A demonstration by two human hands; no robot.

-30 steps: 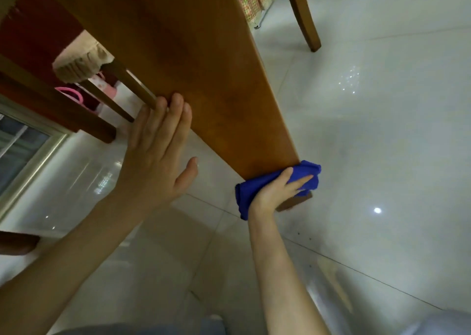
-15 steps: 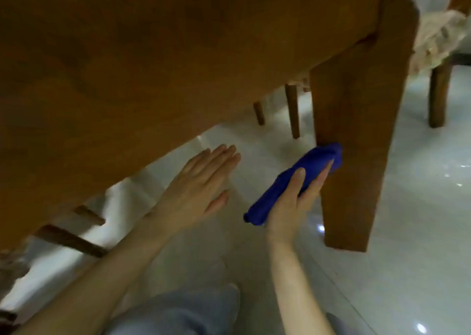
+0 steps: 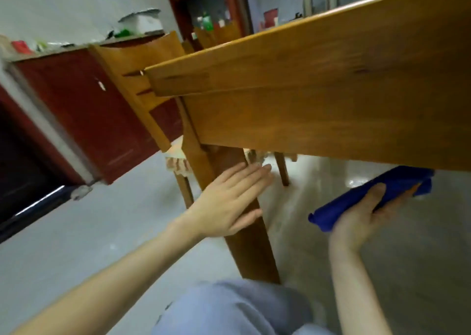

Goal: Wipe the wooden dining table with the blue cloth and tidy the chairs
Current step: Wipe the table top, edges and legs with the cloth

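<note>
open: bare floor (image 3: 318, 187) under worktop apron (image 3: 331, 120) | blocked: worktop leg (image 3: 244, 227) at corner; chair (image 3: 142, 80) tucked just beyond; cabinet (image 3: 84, 110) left

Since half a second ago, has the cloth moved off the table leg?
Yes. The cloth left the leg; right hand holds it at the apron's underside.
</note>
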